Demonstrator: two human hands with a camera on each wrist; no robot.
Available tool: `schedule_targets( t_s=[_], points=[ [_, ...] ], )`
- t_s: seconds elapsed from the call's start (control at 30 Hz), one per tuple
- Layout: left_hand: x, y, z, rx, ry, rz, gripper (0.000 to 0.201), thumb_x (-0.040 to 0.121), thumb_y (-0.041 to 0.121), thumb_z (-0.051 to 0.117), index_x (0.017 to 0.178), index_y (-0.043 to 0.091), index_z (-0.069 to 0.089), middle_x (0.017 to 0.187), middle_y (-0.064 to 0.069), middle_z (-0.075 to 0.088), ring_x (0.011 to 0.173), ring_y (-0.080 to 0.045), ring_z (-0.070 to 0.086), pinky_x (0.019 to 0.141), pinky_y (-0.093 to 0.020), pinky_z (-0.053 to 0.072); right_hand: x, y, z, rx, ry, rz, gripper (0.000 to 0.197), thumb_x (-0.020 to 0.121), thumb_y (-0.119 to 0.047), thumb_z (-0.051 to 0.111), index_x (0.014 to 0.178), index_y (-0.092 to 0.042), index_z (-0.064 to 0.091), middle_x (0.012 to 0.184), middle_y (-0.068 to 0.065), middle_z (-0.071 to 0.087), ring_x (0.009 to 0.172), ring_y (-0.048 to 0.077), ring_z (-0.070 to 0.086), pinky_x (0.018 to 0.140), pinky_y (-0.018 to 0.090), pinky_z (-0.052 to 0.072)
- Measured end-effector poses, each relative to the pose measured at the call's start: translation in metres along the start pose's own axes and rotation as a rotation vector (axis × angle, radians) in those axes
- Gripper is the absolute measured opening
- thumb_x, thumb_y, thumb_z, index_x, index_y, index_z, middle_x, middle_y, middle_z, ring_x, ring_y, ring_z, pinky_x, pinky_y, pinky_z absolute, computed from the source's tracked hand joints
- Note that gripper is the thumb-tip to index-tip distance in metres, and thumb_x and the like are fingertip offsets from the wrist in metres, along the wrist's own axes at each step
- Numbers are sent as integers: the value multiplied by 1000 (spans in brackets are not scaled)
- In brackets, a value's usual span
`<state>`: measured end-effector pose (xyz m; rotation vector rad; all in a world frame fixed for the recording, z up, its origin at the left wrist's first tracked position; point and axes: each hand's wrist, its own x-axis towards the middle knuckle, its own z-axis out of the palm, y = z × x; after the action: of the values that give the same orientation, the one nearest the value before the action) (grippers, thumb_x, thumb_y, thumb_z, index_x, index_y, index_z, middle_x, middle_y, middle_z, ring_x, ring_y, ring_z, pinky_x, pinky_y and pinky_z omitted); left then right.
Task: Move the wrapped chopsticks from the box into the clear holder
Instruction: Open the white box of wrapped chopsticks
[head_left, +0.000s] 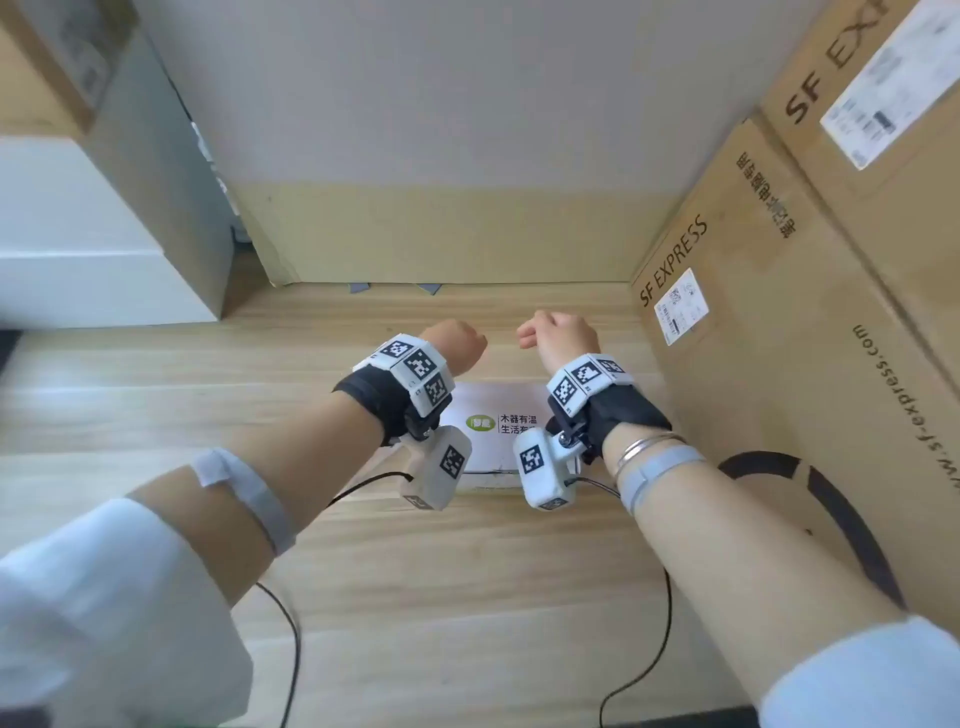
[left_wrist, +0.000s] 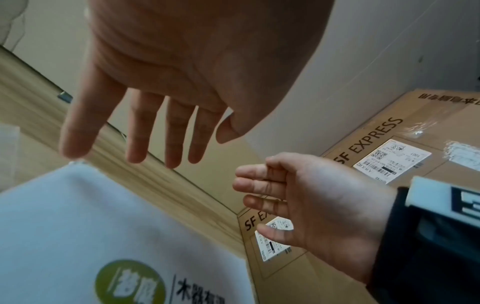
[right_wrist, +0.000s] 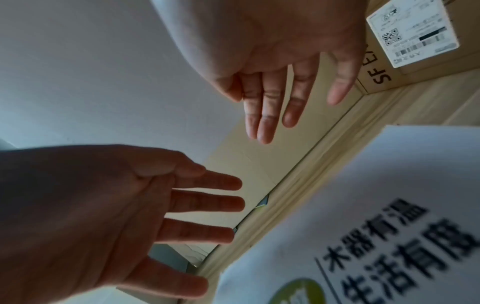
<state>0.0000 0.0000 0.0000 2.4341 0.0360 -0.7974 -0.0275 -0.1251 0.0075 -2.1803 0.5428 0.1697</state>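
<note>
The left hand (head_left: 460, 345) hovers with fingers spread and slack, holding nothing, above the far edge of the white box (head_left: 493, 434); the box lies closed on the wooden surface (head_left: 208, 395) (so the wrapped chopsticks, presumably inside, are unseen, and no clear holder shows); the right hand (head_left: 563, 332) mirrors it, fingers loose and empty, likely poised to open the lid.
</note>
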Motion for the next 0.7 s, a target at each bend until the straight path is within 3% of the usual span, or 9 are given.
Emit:
schedule_targets(
  t_s=[0.07, 0.13, 0.2, 0.3, 0.37, 0.43, 0.53, 0.63, 0.7],
  points=[
    [1, -3, 4, 8, -29, -2, 33, 96, 18, 33, 104, -1, 59, 105, -13, 62, 96, -27, 54, 81, -33, 44, -1, 5, 2, -4, -8, 29, 38, 93, -19, 35, 92, -11, 72, 97, 5, 74, 80, 16, 58, 61, 21, 40],
    [1, -5, 11, 33, -43, -22, 23, 97, 18, 32, 92, 5, 51, 82, -7, 53, 88, -23, 47, 60, -26, 36, -1, 15, 8, -33, -40, 37, 38, 93, -19, 35, 91, -10, 72, 98, 6, 74, 89, 21, 64, 74, 24, 45],
    [0, -6, 16, 51, -44, -23, 19, 97, 18, 31, 90, 9, 45, 74, -3, 46, 87, -21, 43, 54, -23, 29, -2, 23, 15, -68, -72, 45, 38, 93, -18, 35, 90, -10, 72, 100, 7, 73, 96, 25, 65, 82, 27, 48],
    [2, -9, 18, 51, -61, 17, 19, 97, 18, 34, 93, 11, 51, 93, -5, 49, 90, -18, 42, 66, -26, 35, -1, 31, 19, -90, -84, 44, 37, 93, -18, 36, 91, -10, 72, 102, 8, 73, 98, 26, 64, 85, 30, 48],
    [2, -8, 19, 34, -61, 31, 30, 96, 16, 35, 107, 5, 61, 105, -9, 56, 91, -17, 44, 75, -25, 36, -1, 35, 22, -93, -91, 41, 37, 93, -19, 35, 92, -11, 72, 103, 8, 73, 99, 26, 64, 86, 30, 48],
    [0, -6, 19, 35, -45, 29, 36, 96, 14, 33, 119, 3, 59, 121, -13, 61, 92, -21, 50, 77, -27, 37, 1, 36, 24, -100, -92, 32, 38, 93, -19, 35, 93, -12, 72, 105, 6, 72, 99, 24, 64, 83, 28, 46],
    [-2, -5, 18, -26, -6, 38, 35, 93, 14, 37, 120, 9, 59, 125, -10, 61, 104, -26, 58, 80, -29, 42, 7, 35, 22, -82, -81, 16, 38, 94, -19, 35, 94, -12, 72, 107, 5, 72, 99, 23, 64, 81, 25, 45],
    [0, -10, 15, -43, 0, 67, 34, 90, 11, 43, 121, 14, 57, 125, -8, 60, 105, -25, 58, 77, -27, 41, 14, 32, 15, -48, -63, 9, 37, 93, -17, 36, 95, -11, 72, 107, 3, 72, 99, 21, 63, 76, 20, 42],
    [1, -14, 14, 17, -36, 122, 36, 89, 13, 49, 124, 17, 54, 129, -6, 57, 112, -24, 56, 82, -27, 42, 16, 33, 12, -56, -68, 7, 35, 92, -17, 38, 96, -12, 72, 107, 4, 71, 99, 22, 64, 75, 21, 42]
  ],
)
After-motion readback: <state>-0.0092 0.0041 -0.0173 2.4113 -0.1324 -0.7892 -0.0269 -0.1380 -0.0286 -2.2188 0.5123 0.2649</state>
